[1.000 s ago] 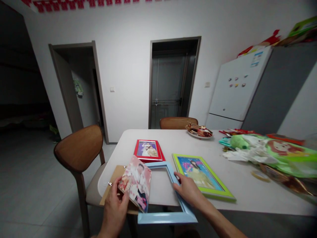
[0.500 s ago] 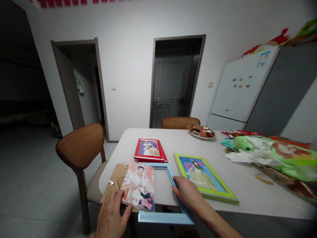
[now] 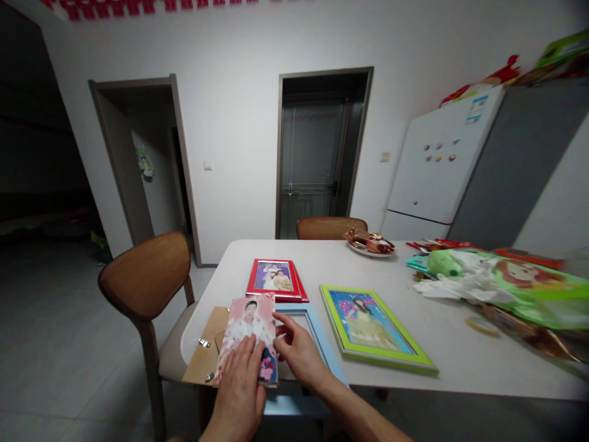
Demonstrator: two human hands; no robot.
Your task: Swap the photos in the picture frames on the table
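Note:
A pink photo print (image 3: 251, 316) lies over a brown backing board (image 3: 202, 359) with metal clips, near the table's front left. My left hand (image 3: 242, 380) rests flat on the lower part of the photo, fingers stretched out. At the photo's right edge, my right hand (image 3: 299, 353) has its thumb and fingertips pinched on the print. Partly under the right hand and the photo is an empty light blue frame (image 3: 322, 344); its lower side reaches past the table edge.
Red frames (image 3: 276, 279) lie behind the photo, and a green frame (image 3: 381, 328) lies to the right. Farther off are a plate of items (image 3: 370, 242), a tape roll (image 3: 482, 326) and green bags (image 3: 534, 285). A brown chair (image 3: 147, 276) stands left.
My left hand has moved right and up onto the photo. My right hand has left the blue frame's right side and come to the photo's edge. The photo has shifted slightly left.

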